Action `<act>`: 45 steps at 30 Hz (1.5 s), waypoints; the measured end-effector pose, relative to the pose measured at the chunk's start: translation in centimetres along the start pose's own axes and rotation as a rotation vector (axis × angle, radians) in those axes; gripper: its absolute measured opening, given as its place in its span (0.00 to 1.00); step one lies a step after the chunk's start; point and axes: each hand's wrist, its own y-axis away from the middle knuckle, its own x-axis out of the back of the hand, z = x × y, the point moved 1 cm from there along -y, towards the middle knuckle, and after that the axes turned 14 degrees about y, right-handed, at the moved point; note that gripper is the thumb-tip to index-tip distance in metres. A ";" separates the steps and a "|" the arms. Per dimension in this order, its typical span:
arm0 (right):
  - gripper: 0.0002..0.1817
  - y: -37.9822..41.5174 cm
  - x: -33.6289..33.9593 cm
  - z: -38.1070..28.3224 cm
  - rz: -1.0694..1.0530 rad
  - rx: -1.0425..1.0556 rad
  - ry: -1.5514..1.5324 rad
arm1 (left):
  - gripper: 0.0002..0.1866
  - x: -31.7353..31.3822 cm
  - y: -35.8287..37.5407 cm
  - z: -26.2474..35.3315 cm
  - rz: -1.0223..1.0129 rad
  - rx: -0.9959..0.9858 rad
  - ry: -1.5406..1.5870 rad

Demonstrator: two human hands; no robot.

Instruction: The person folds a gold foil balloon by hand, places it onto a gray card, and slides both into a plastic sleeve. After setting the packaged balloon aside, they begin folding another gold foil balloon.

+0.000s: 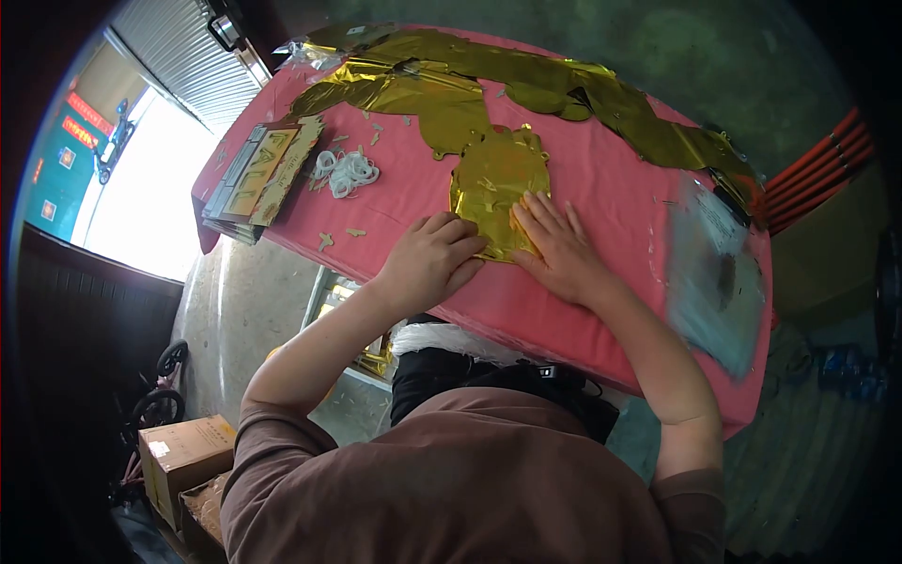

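A flat gold foil balloon (498, 179), creased and shiny, lies on the pink-covered table (611, 207) in front of me. My left hand (434, 261) is closed at its near left edge, the fingers curled over and seemingly pinching the foil; the fingertips are partly hidden. Flat on the balloon's right side rests my right hand (561, 249), its fingers stretched out and slightly apart. Just beyond, more gold foil balloons (451, 103) lie spread along the table's far side. A bundle of white string (348, 174) sits to the left of the balloon.
A stack of printed cards (258, 174) is at the table's left end, with small pale scraps (326, 242) nearby. Clear plastic bags (714, 282) lie on the right end. Cardboard boxes (188, 456) stand on the floor at lower left. Orange-red poles (817, 174) are at far right.
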 end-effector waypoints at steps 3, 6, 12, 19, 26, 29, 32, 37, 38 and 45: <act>0.36 0.0 -0.2 0.1 -0.113 0.010 0.026 | 0.13 0.9 0.0 -0.9 0.073 0.024 0.084; 0.37 0.0 -0.2 0.0 -0.129 0.013 0.055 | 0.14 2.1 0.3 -3.6 0.095 0.074 0.084; 0.37 0.1 -0.5 0.1 -0.107 0.026 0.066 | 0.16 2.0 0.5 -4.8 -0.013 0.063 0.066; 0.37 0.1 -0.4 0.1 -0.098 0.027 0.081 | 0.15 2.0 -0.3 -4.7 -0.090 0.010 0.075; 0.37 0.1 -0.1 -0.1 -0.109 0.028 0.086 | 0.15 2.3 -1.4 -5.5 -0.159 0.084 0.171; 0.36 0.0 0.0 -0.2 -0.117 0.028 0.092 | 0.18 1.5 -1.6 -6.0 0.024 0.201 0.436; 0.37 0.0 0.0 -0.1 -0.125 0.030 0.102 | 0.22 0.8 -1.9 -5.9 0.102 0.256 0.465; 0.36 0.0 -0.2 0.0 -0.116 0.031 0.109 | 0.28 0.1 -1.6 -5.7 0.176 0.190 0.279; 0.36 0.0 -0.3 0.0 -0.115 0.032 0.110 | 0.28 0.2 -1.7 -5.5 0.175 0.190 0.277; 0.36 0.0 -0.1 -0.2 -0.120 0.030 0.119 | 0.27 0.2 -1.9 -5.1 0.148 0.268 0.259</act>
